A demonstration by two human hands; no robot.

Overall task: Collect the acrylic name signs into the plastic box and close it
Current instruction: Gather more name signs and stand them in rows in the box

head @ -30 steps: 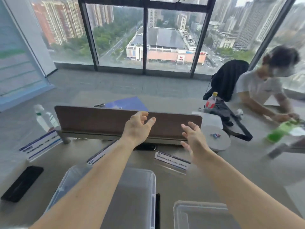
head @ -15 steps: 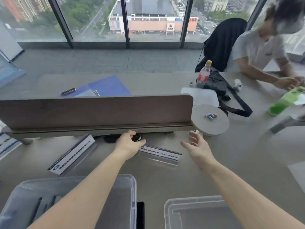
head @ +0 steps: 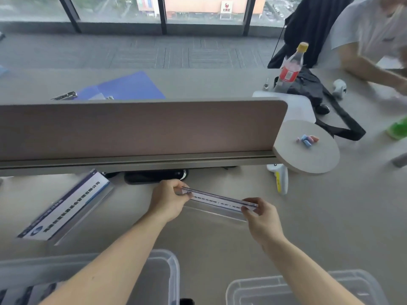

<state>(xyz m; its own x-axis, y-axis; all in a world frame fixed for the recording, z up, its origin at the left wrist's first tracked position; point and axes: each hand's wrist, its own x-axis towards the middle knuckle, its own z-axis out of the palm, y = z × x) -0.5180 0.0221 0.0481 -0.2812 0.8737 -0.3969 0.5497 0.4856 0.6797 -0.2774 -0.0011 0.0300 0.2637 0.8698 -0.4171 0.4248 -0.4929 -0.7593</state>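
Observation:
A clear acrylic name sign (head: 217,200) with a white and blue label stands on the grey table in front of me. My left hand (head: 168,200) pinches its left end and my right hand (head: 262,219) pinches its right end. A second, larger name sign (head: 66,204) lies tilted on the table to the left. A clear plastic box (head: 169,267) sits at the bottom left, with dark strips visible inside. Its clear lid (head: 242,287) lies at the bottom right.
A brown desk divider (head: 141,128) runs across just behind the sign, with a black object (head: 154,176) under it. A round grey disc (head: 308,155), a white and yellow device (head: 279,178), a red-labelled bottle (head: 290,67) and a black bag (head: 312,89) stand right. Another person sits at far right.
Both hands came down from the air in front of the divider and closed on the two ends of the small name sign. The view tilted down toward the table.

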